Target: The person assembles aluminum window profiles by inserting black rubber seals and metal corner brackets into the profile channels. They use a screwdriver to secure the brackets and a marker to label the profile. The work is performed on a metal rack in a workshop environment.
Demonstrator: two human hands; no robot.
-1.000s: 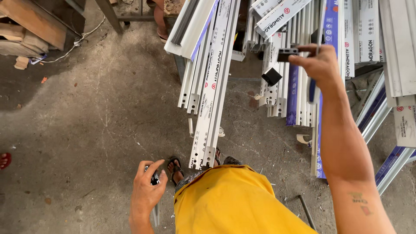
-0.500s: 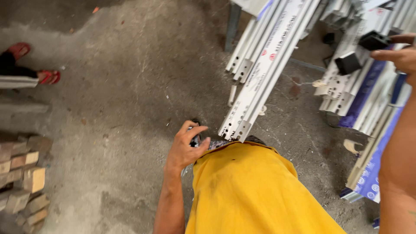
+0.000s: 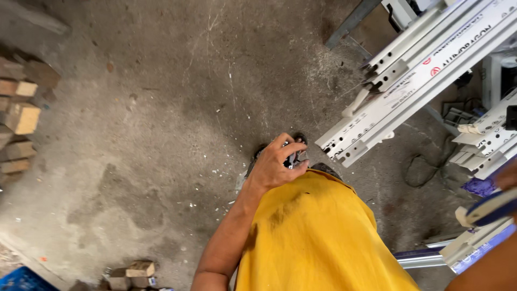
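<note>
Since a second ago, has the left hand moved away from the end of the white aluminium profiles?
No. The left hand still grips the small dark parts at waist level, just left of the white aluminium profiles' lower end; only the camera swung.

The left hand (image 3: 277,164) hangs at the waist, fingers curled closed; the right forearm barely shows at the frame's edge.

A workshop: long white aluminium profiles (image 3: 425,81) stacked at the right, rough concrete floor (image 3: 161,134), wood offcuts (image 3: 21,116) at the left
</note>
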